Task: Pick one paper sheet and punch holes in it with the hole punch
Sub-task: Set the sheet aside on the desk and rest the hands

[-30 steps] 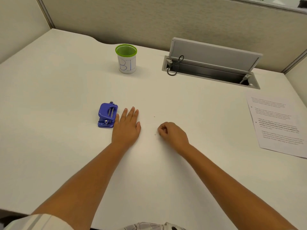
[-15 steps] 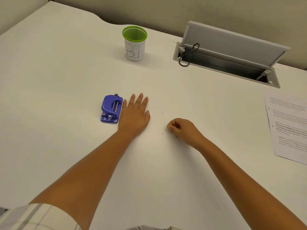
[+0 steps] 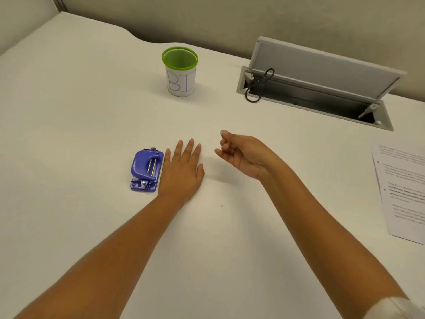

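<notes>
Resting flat and palm-down on the white desk (image 3: 69, 116), the left hand (image 3: 181, 171) has its fingers spread and holds nothing, its little-finger edge just beside the blue hole punch (image 3: 145, 169). The right hand (image 3: 243, 155) hovers a little above the desk with its fingers loosely curled and nothing in its grip. The printed paper sheets (image 3: 404, 192) lie well apart at the right edge, partly out of view; how many are stacked cannot be told. A sheet will likely be light, limp and prone to sliding flat on the smooth top, so pinching a near corner or edge to peel one free looks sensible. By contrast, the punch looks small, rigid and hard plastic, best steadied at its base and pressed on the curved lever.
</notes>
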### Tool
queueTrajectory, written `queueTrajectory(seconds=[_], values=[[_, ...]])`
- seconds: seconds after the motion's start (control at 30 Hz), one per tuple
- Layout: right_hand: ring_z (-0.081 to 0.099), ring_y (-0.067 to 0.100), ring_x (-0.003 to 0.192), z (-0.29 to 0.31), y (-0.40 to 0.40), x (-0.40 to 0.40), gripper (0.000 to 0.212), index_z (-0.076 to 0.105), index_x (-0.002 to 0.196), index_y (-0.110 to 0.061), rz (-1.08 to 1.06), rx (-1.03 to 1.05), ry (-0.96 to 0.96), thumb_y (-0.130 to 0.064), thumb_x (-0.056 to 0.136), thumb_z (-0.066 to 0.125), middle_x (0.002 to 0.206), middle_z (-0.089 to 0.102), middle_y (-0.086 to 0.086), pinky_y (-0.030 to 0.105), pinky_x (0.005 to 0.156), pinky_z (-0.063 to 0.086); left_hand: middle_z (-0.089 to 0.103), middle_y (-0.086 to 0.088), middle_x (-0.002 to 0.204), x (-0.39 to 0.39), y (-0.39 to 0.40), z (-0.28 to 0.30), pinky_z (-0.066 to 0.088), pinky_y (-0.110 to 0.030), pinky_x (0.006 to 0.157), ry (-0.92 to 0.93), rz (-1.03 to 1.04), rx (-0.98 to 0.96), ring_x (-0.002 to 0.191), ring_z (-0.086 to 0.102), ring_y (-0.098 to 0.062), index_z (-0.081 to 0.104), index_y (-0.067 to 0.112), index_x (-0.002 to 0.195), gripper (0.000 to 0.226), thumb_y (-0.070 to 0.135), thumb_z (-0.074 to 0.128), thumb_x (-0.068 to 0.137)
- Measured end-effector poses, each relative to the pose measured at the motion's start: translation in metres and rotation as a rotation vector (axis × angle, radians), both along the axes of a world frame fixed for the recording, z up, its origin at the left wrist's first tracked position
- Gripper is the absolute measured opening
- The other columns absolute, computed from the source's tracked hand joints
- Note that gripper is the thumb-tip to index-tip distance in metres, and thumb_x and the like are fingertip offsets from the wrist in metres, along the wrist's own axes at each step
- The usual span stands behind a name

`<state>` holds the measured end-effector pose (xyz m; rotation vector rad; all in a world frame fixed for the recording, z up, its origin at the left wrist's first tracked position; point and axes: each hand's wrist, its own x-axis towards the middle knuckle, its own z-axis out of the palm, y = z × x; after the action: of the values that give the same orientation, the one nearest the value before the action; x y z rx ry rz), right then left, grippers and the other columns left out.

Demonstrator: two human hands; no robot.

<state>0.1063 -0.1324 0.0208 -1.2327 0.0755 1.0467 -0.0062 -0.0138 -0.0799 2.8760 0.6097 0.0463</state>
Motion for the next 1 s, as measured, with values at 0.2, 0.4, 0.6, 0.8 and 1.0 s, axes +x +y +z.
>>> queueTrajectory(seconds=[0.2,0.4,0.6,0.8,1.0], values=[[0.043,0.006,0.045,0.05,0.114,0.075,0.021,0.052,0.072,-0.006,0.043,-0.044,-0.365,-0.01,0.092,0.055,0.061,0.044,0.003,0.023,0.061,0.058,0.002,0.002,0.159,0.0,0.0,0.001,0.0,-0.043,0.118,0.019,0.001,0.007,0.146,-0.003,-0.021,0.005,0.023,0.149,0.055,0.037,0.018,0.097],[0.054,0.013,0.065,0.055,0.192,0.122,0.018,0.057,0.075,-0.012,0.125,-0.425,-0.902,-0.021,0.091,0.058,0.084,0.056,0.007,0.021,0.064,0.054,0.001,0.003,0.159,0.0,-0.002,0.001,-0.003,-0.042,0.117,0.006,0.011,-0.002,0.146,-0.004,-0.02,0.004,0.024,0.149,0.055,0.038,0.017,0.097],[0.053,0.016,0.079,0.047,0.207,0.139,0.021,0.064,0.083,-0.011,0.178,-0.585,-1.08,-0.032,0.087,0.062,0.07,0.054,-0.001,0.023,0.07,0.044,-0.001,0.004,0.159,0.001,0.001,0.0,-0.005,-0.041,0.117,0.006,0.011,-0.01,0.146,-0.006,-0.02,0.003,0.024,0.149,0.056,0.039,0.016,0.097],[0.046,0.004,0.06,0.053,0.191,0.13,0.024,0.069,0.108,-0.01,0.197,-0.478,-1.139,-0.021,0.093,0.054,0.075,0.057,-0.006,0.014,0.051,0.036,0.001,0.003,0.159,0.001,0.0,-0.001,-0.004,-0.041,0.117,0.003,0.014,0.007,0.146,-0.004,-0.02,0.004,0.024,0.149,0.055,0.038,0.017,0.097],[0.052,0.01,0.078,0.032,0.131,0.078,0.021,0.066,0.107,-0.012,0.295,-0.388,-1.232,-0.02,0.09,0.057,0.094,0.061,0.0,0.015,0.065,0.042,0.005,0.001,0.159,0.002,0.002,0.002,-0.001,-0.042,0.117,0.004,0.005,0.007,0.146,0.0,-0.022,0.007,0.023,0.149,0.055,0.038,0.019,0.096]])
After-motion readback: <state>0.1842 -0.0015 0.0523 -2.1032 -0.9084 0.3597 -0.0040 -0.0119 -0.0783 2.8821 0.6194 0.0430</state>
